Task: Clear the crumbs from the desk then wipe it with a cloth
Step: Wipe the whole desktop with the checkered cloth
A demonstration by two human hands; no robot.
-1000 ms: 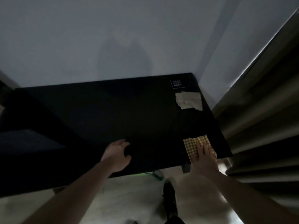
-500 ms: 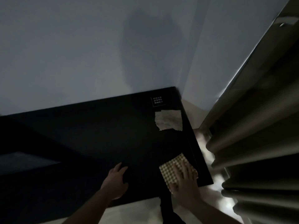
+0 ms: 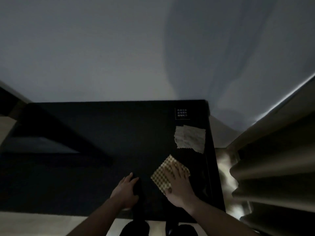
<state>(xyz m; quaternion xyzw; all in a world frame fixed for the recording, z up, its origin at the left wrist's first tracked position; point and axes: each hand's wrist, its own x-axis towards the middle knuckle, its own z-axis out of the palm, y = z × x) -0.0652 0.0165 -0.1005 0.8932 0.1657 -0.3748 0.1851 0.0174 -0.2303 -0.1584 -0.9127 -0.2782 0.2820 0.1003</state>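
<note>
The black desk [image 3: 102, 133] fills the middle of the dim view. A yellow checked cloth [image 3: 162, 174] lies near its front right part, and my right hand [image 3: 179, 184] presses flat on it, fingers spread. To the left of it my left hand [image 3: 127, 191] rests on the desk top, fingers curved, with nothing visible in it. A pale crumpled cloth or paper sheet [image 3: 190, 138] lies farther back by the right edge. No crumbs can be made out in the dark.
A small white-printed label [image 3: 182, 114] sits at the desk's far right corner. Beige curtains [image 3: 272, 167] hang close to the right edge. A grey wall stands behind the desk. My feet show on the pale floor [image 3: 34, 223] under the front edge.
My right hand has slid the checked cloth from the front right corner inward and to the left over the desk. My left hand stays on the desk top.
</note>
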